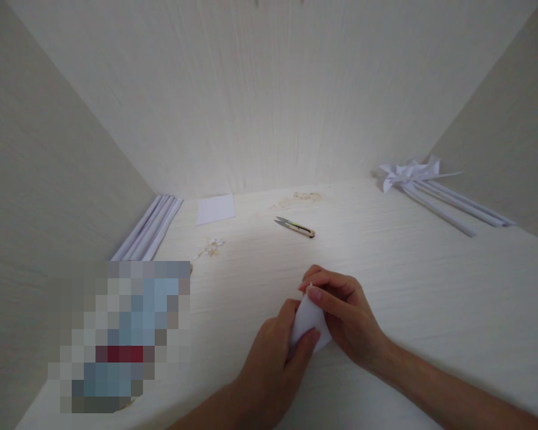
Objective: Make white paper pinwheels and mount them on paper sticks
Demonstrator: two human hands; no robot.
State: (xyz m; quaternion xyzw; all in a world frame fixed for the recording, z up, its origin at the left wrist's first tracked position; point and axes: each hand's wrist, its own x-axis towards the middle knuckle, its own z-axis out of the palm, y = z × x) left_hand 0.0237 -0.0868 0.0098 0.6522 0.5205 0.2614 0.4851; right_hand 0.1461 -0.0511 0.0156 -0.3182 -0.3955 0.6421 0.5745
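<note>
A sheet of white paper (307, 322), bent into a curve, is held between my two hands above the table. My left hand (278, 346) grips its lower left side, thumb across the front. With thumb and fingers, my right hand (347, 313) pinches the paper near its pointed top. Part of the paper is hidden behind my fingers. Beyond my hands lies a pair of thread snips (296, 227), blades toward the left. Farther back at the left is a flat white square of paper (216, 209).
Several rolled paper tubes (150, 227) lie along the left wall. At the back right are paper pinwheels (410, 172) with paper sticks (457, 203). Small scraps (211, 246) are scattered on the table (430, 298). A blurred-out area (125, 334) covers something at the left.
</note>
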